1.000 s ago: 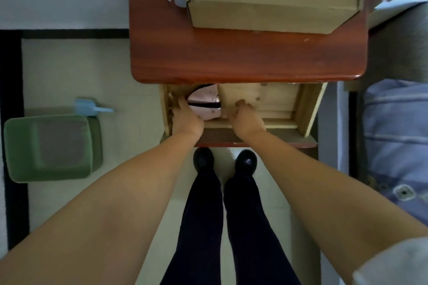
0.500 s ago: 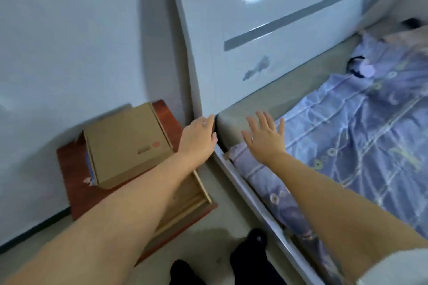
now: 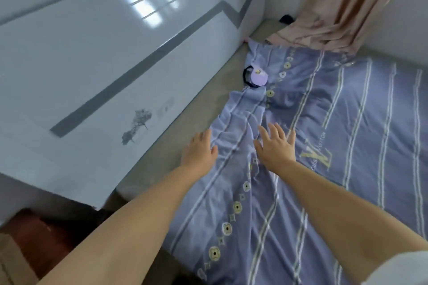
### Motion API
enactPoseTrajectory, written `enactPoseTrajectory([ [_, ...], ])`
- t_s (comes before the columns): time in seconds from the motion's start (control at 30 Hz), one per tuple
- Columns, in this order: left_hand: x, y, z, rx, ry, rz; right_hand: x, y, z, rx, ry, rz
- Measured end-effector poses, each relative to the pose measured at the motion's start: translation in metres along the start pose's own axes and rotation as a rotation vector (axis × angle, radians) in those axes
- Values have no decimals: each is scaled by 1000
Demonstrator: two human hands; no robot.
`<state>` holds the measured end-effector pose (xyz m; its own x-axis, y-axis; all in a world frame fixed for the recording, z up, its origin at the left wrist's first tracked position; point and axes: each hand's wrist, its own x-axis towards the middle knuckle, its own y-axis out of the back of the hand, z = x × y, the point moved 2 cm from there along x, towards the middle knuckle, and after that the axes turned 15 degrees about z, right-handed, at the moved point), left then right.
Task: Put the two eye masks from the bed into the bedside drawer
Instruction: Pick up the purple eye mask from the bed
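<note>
A lilac eye mask (image 3: 259,78) with a black strap lies on the purple striped bed sheet (image 3: 335,127), near the white headboard (image 3: 97,76). Both my hands reach out over the bed, well short of the mask. My left hand (image 3: 199,149) hovers at the sheet's left edge, fingers apart, holding nothing. My right hand (image 3: 274,147) is spread above the sheet, also holding nothing. The red-brown bedside table (image 3: 34,233) shows only as a corner at the lower left; its drawer and the pink mask are out of view.
A pink curtain (image 3: 335,7) hangs down onto the far end of the bed. A cardboard box edge (image 3: 11,261) sits on the bedside table. The grey mattress strip (image 3: 185,122) runs between sheet and headboard.
A second ago both hands were at the open drawer with a pink mask inside. My view has swung right to the bed, and both hands have moved out over the sheet.
</note>
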<state>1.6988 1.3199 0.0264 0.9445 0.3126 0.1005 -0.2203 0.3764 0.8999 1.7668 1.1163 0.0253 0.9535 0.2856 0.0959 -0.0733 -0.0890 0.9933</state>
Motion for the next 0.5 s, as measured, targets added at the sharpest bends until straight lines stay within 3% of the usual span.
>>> enactPoseTrajectory([
  [0.33,204,-178,20,-61,-178,-261,142,-178,58,153,-340,-157],
  [0.5,297,-257,39,-201,-46,-230,181,-275,73,201,-424,-149],
])
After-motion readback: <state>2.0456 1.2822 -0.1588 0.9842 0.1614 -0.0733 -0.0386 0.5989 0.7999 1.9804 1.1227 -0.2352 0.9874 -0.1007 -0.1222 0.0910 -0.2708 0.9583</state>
